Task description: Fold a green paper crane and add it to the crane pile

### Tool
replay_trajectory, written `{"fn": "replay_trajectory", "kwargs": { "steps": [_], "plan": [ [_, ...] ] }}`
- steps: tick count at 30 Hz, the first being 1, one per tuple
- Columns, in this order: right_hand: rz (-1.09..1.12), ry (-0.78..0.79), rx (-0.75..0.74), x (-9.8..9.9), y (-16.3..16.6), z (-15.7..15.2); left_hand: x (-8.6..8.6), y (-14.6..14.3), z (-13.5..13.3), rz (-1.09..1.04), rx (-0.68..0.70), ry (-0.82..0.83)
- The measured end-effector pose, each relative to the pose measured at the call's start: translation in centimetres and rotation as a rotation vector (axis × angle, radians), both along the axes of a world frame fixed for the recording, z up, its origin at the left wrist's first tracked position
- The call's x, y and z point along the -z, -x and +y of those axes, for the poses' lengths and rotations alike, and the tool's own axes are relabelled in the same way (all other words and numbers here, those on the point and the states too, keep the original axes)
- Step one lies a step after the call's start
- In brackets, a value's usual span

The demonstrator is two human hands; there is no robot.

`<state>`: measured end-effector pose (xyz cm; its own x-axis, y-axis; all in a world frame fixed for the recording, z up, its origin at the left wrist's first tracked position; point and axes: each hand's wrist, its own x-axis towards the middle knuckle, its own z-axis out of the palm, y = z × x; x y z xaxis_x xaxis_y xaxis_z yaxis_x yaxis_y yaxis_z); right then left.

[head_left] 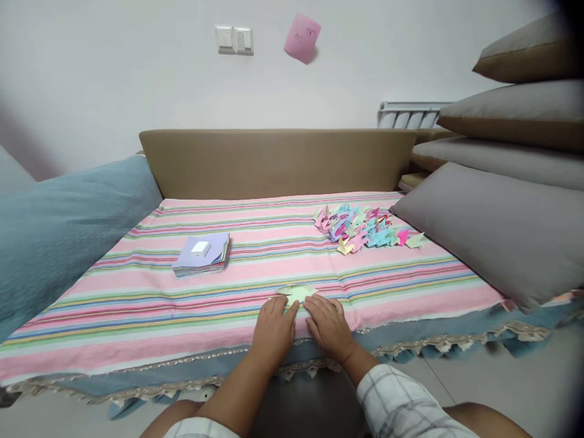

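A pale green folded paper (297,293) lies on the striped cloth (255,267) near its front edge. My left hand (272,331) and my right hand (329,327) rest side by side on the cloth, fingertips pressing on the near part of that paper. Both hands have their fingers bent down and close together, pinning the paper flat. A stack of coloured paper squares (201,254), purple on top with a small white piece on it, sits to the left. A heap of several folded paper figures (362,228) lies at the back right.
Grey cushions (497,231) are stacked on the right. A blue cushion (59,231) lies at the left. A brown padded backrest (274,161) runs behind the cloth. On the wall hang a light switch (234,39) and a pink note (302,38).
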<state>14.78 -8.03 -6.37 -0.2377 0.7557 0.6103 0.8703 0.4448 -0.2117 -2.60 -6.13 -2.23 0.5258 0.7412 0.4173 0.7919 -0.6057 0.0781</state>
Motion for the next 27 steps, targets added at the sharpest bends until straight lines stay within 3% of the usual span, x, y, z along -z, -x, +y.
{"fn": "replay_trajectory", "kwargs": {
  "steps": [8, 13, 19, 22, 27],
  "plan": [
    [-0.039, -0.008, 0.049, 0.0, 0.8, 0.6, -0.2, 0.4, -0.5, 0.022, 0.008, 0.047],
    [-0.033, 0.015, 0.067, -0.5, 0.9, 0.6, -1.1, 1.9, -0.2, 0.003, -0.059, 0.104],
    [0.024, 0.042, 0.071, -2.0, 1.6, 0.9, -1.8, 3.1, 1.9, -0.280, -0.224, 0.125],
    [0.009, 0.054, 0.100, -2.7, 2.0, 1.4, -1.8, 2.4, 3.5, -0.415, -0.153, 0.049],
    [-0.003, 0.045, 0.131, -2.9, 2.9, 2.3, -1.9, 1.0, 5.3, -0.424, -0.137, 0.157]
  ]
}}
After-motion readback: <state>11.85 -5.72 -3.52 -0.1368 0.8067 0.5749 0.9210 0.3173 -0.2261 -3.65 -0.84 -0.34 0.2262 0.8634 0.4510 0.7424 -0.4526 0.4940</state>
